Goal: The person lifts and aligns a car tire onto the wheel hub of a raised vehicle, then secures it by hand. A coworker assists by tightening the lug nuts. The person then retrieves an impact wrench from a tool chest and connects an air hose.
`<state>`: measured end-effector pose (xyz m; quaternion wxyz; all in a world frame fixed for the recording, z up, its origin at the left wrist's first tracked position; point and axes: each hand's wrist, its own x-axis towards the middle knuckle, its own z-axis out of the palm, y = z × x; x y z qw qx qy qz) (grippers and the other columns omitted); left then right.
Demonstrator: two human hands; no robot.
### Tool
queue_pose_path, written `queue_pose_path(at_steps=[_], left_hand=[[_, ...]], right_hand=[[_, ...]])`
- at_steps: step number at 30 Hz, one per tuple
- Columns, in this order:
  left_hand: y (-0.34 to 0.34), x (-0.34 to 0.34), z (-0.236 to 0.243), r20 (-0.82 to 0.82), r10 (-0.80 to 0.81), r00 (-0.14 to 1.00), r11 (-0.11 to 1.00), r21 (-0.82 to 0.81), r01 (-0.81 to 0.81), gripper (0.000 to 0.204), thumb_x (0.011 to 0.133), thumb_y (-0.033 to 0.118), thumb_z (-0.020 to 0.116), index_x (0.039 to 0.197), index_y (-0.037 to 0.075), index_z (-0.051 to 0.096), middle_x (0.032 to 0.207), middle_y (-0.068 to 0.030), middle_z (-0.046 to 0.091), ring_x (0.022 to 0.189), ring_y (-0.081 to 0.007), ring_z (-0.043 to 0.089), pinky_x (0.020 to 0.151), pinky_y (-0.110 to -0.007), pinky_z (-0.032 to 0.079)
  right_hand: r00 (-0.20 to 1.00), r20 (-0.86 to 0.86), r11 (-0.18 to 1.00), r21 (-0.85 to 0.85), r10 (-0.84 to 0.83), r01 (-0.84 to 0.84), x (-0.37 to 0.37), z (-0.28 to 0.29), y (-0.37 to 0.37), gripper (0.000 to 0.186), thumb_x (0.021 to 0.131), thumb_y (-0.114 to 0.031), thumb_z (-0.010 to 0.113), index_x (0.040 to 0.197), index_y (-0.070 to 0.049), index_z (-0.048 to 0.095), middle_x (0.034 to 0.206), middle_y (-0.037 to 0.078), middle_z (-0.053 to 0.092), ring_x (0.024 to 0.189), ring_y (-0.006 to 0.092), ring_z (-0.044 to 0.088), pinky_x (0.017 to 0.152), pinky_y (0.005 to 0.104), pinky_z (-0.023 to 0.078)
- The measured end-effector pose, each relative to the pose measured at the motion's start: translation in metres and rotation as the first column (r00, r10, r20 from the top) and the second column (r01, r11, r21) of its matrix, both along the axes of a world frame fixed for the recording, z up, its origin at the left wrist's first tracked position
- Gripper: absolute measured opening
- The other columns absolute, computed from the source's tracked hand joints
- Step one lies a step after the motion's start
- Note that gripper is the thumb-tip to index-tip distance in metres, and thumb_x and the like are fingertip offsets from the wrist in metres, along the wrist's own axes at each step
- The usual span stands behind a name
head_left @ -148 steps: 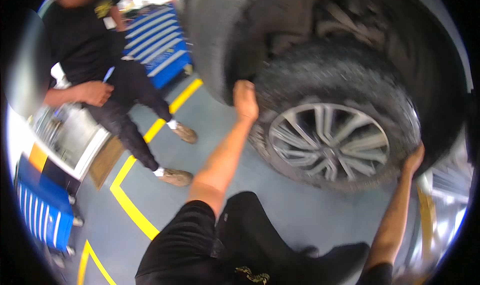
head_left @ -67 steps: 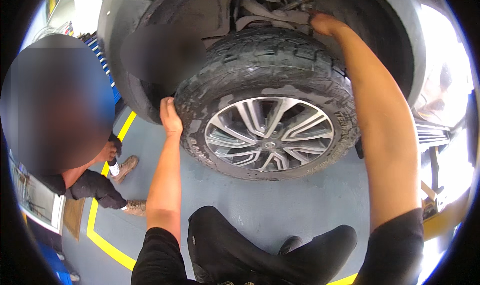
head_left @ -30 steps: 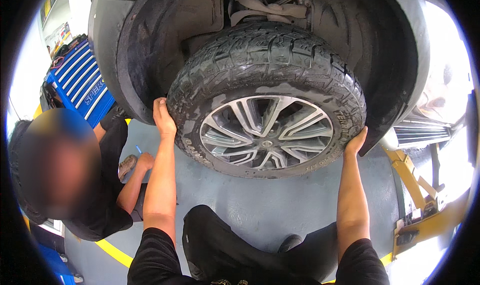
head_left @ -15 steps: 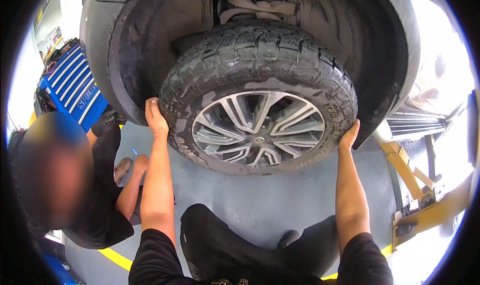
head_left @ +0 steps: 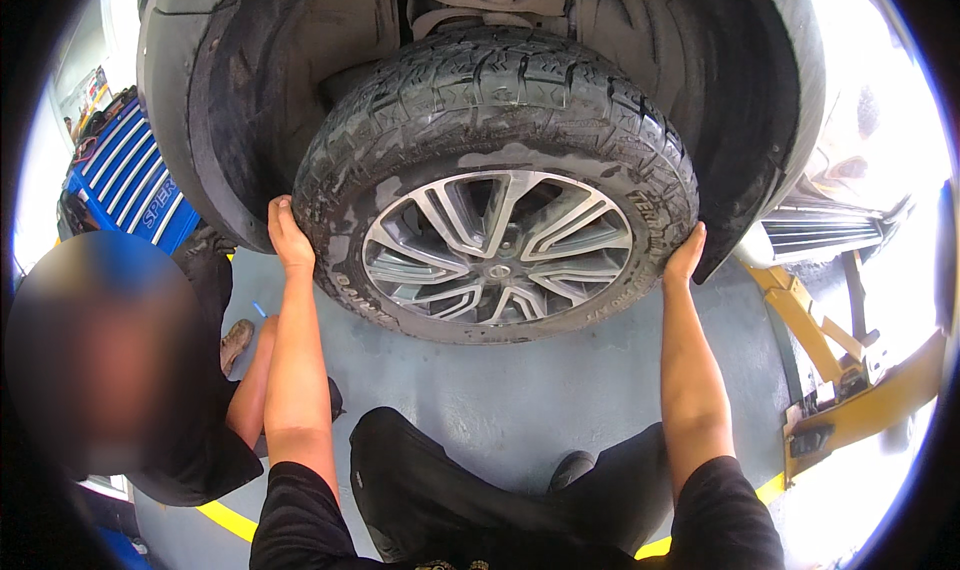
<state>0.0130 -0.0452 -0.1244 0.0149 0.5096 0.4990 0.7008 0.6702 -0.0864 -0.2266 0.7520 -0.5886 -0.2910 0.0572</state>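
A car wheel [head_left: 345,185], a black chunky-treaded tyre on a silver and dark multi-spoke rim [head_left: 500,270], stands under the wheel arch [head_left: 235,100]. My left hand [head_left: 289,235] grips the tyre's left side, fingertips partly hidden behind it. On the opposite side, my right hand [head_left: 686,257] presses against the sidewall, thumb side up, with its fingers mostly hidden under the tyre. Both arms are stretched forward. The hub behind the wheel is hidden, so whether the wheel touches it I cannot tell.
Close on my left crouches a co-worker in black [head_left: 190,440], a thin blue item [head_left: 259,310] near their arm. Behind them stands a blue tool chest [head_left: 135,175]. At right is a yellow lift arm [head_left: 860,410]. Suspension parts [head_left: 490,5] show above the tyre.
The whole view has shifted a little, so the wheel sits slightly further left and up. My grip looks the same. The co-worker's hand has gone behind my left forearm.
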Motion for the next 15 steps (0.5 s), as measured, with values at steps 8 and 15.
queue_pose_path(at_steps=[8,15], left_hand=[[-0.003,-0.011,-0.005,-0.021,-0.01,1.0,1.0,-0.003,0.01,0.035,0.1,0.027,0.039,0.096,-0.001,0.059,0.09,-0.0117,0.06,0.088,-0.0228,0.054,0.086,-0.034,0.042],[0.002,-0.01,-0.003,-0.019,0.008,1.0,1.0,-0.024,-0.008,0.04,0.1,0.033,0.039,0.101,-0.001,0.06,0.094,-0.0085,0.061,0.092,-0.0199,0.053,0.09,-0.032,0.04]], right_hand=[[0.998,-0.052,0.999,-0.006,0.036,-0.036,-0.02,0.01,-0.005,0.069,0.101,-0.054,0.033,0.135,0.004,0.049,0.133,0.02,0.054,0.122,0.0307,0.049,0.106,0.0372,0.033],[0.994,-0.062,0.995,0.05,0.093,-0.09,0.002,-0.002,0.006,0.068,0.101,-0.051,0.036,0.135,0.007,0.047,0.135,0.019,0.053,0.123,0.0279,0.049,0.107,0.0368,0.033]])
